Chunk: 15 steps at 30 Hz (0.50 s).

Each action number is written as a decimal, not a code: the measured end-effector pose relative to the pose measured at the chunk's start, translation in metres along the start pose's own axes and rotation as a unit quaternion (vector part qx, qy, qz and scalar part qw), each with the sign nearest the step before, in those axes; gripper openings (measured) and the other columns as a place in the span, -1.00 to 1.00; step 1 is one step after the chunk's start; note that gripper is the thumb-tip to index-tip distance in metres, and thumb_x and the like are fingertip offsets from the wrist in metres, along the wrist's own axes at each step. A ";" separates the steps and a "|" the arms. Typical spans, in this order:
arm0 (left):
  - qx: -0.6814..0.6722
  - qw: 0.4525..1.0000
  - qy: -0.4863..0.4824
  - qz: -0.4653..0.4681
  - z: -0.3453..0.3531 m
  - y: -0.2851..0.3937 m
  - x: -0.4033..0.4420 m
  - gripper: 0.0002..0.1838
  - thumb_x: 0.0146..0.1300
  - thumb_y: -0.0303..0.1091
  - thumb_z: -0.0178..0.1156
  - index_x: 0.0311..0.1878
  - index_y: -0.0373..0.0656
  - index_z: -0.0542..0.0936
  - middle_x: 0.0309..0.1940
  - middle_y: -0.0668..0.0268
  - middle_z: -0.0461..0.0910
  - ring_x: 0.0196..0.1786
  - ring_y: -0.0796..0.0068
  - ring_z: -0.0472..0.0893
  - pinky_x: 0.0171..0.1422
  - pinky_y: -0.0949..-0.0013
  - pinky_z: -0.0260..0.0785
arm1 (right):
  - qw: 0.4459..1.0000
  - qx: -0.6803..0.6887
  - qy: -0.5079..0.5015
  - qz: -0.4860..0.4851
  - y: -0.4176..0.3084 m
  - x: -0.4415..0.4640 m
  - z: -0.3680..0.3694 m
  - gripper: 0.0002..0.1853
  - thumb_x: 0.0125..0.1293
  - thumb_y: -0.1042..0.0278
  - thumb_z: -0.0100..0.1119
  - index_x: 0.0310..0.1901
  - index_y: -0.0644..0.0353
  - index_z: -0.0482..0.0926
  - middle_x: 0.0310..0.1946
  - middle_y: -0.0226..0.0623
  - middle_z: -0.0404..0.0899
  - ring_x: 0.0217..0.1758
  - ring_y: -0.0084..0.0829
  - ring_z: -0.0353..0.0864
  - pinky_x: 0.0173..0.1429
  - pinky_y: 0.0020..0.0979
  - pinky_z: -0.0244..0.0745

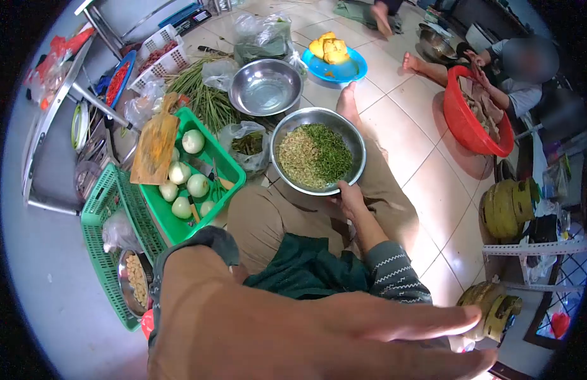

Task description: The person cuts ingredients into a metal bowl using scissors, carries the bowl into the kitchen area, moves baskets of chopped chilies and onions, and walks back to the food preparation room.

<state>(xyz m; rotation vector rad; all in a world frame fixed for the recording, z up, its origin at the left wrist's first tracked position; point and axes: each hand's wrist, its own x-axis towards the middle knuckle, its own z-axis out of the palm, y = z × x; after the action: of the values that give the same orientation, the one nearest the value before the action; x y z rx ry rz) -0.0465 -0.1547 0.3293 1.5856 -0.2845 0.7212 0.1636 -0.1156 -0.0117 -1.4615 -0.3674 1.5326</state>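
Observation:
A steel bowl [282, 172] rests over my crossed legs, holding chopped pale stalks [298, 158] on its left side and finely cut green herbs [332, 152] on its right. My right hand [350, 199] grips the near rim, thumb over the edge and fingers underneath. Large and close to the camera, my left hand [318, 329] is raised with its fingers stretched to the right, holding nothing. Left of my knee, a green tray [233, 193] carries several peeled onions [198, 185], knives and a wooden cutting board [155, 149] leaning across its edge.
An empty-looking steel bowl [266, 88] stands beyond mine, near long green stalks [201, 95] and a blue plate [353, 66] with yellow pieces. A green basket [100, 218] sits left. At right, another person works over a red basin [455, 120], near green gas cylinders [502, 212].

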 end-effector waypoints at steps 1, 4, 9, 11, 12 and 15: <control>-0.005 1.000 -0.010 0.000 -0.001 0.000 0.003 -0.55 0.28 0.01 -0.09 -0.06 -0.19 0.51 0.11 -0.03 0.35 0.24 0.00 0.25 0.27 0.09 0.13 | 1.000 -0.009 -0.008 0.005 0.000 0.003 -0.002 -0.73 0.16 0.43 -0.07 -0.10 0.30 0.35 -0.30 -0.22 0.51 -0.37 -0.36 0.56 -0.45 -0.38 0.50; -0.026 0.999 -0.044 -0.004 -0.006 0.004 0.009 -0.57 0.26 0.02 -0.06 -0.10 -0.15 0.54 0.09 -0.07 0.35 0.24 -0.08 0.23 0.28 0.05 0.11 | 1.000 -0.018 -0.016 -0.001 -0.004 0.000 0.002 -0.70 0.17 0.45 -0.07 -0.04 0.28 0.33 -0.23 -0.23 0.50 -0.28 -0.36 0.56 -0.34 -0.35 0.55; 0.174 0.984 -0.023 -0.026 -0.015 0.011 0.016 -0.65 0.22 0.01 0.02 -0.21 -0.05 0.60 0.04 -0.06 0.39 0.24 -0.14 0.24 0.28 0.01 0.12 | 0.999 0.036 -0.011 -0.018 -0.007 -0.004 0.013 -0.70 0.16 0.39 -0.04 -0.08 0.30 0.34 -0.29 -0.23 0.50 -0.32 -0.38 0.55 -0.42 -0.35 0.54; 0.431 0.902 0.020 0.017 0.000 0.016 0.030 -0.82 0.08 -0.11 0.15 -0.37 0.05 0.61 -0.04 0.15 0.45 0.13 0.09 0.36 0.19 0.14 0.24 | 1.000 0.005 0.000 -0.015 -0.012 -0.009 0.011 -0.70 0.15 0.42 -0.05 -0.07 0.31 0.33 -0.31 -0.21 0.51 -0.35 -0.36 0.56 -0.46 -0.39 0.55; 0.544 0.837 0.049 0.028 0.009 0.019 0.036 -0.91 0.01 -0.17 0.22 -0.46 0.09 0.61 -0.08 0.26 0.49 0.08 0.20 0.42 0.14 0.21 0.30 | 1.000 -0.012 -0.013 -0.025 -0.010 -0.008 0.010 -0.71 0.14 0.43 -0.05 -0.09 0.34 0.34 -0.31 -0.20 0.51 -0.37 -0.35 0.57 -0.46 -0.38 0.56; 0.607 0.772 0.186 -0.026 0.061 0.027 0.037 -0.85 -0.12 -0.26 0.28 -0.41 0.01 0.59 -0.10 0.30 0.49 0.02 0.29 0.45 0.07 0.26 0.34 | 0.999 0.018 -0.024 -0.015 -0.006 -0.009 0.024 -0.70 0.15 0.42 -0.05 -0.10 0.40 0.34 -0.29 -0.16 0.52 -0.35 -0.32 0.58 -0.42 -0.33 0.57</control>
<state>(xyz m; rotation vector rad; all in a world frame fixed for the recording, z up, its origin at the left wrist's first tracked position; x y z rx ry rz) -0.0163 -0.2096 0.3739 2.5591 0.6838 1.2745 0.1432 -0.1102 0.0044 -1.3875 -0.3866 1.5437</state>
